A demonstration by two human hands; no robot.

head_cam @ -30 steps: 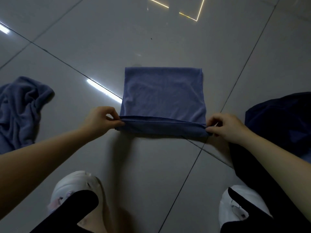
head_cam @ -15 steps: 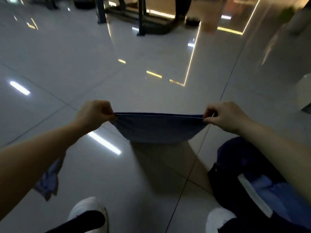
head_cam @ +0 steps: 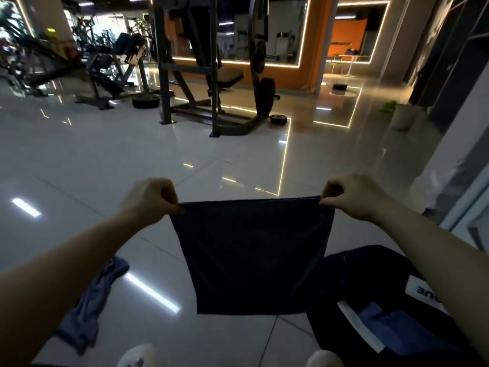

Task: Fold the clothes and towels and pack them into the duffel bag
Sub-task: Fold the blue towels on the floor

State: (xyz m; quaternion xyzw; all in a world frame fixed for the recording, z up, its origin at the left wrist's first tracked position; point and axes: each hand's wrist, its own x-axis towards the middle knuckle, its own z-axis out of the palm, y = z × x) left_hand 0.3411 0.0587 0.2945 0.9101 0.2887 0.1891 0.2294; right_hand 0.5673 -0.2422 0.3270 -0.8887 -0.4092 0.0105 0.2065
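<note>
1. The left hand (head_cam: 150, 198) has its fingers curled and pinches the upper left corner of a folded dark blue towel (head_cam: 254, 255).
2. The right hand (head_cam: 354, 196) pinches the upper right corner in the same way, with thumb and curled fingers closed over the cloth.
3. Between the two hands the towel's top edge is pulled straight and level, and the rest hangs down freely in the air as a near-square panel, clear of the tiled floor (head_cam: 79, 160).
4. Below and to the right of the hanging towel lies the duffel bag (head_cam: 370, 282), dark and open, near the lower right corner of the floor area in view; blue fabric shows inside it beside a white stripe.
5. A crumpled grey-blue cloth (head_cam: 95, 295) lies on the floor to the lower left, under the left forearm.
6. Two white shoe tips (head_cam: 137, 356) show at the bottom edge.
7. Farther off stands a weight rack (head_cam: 209, 75) with plates on the floor around it, and a white bin (head_cam: 403, 116) sits by the right wall.
</note>
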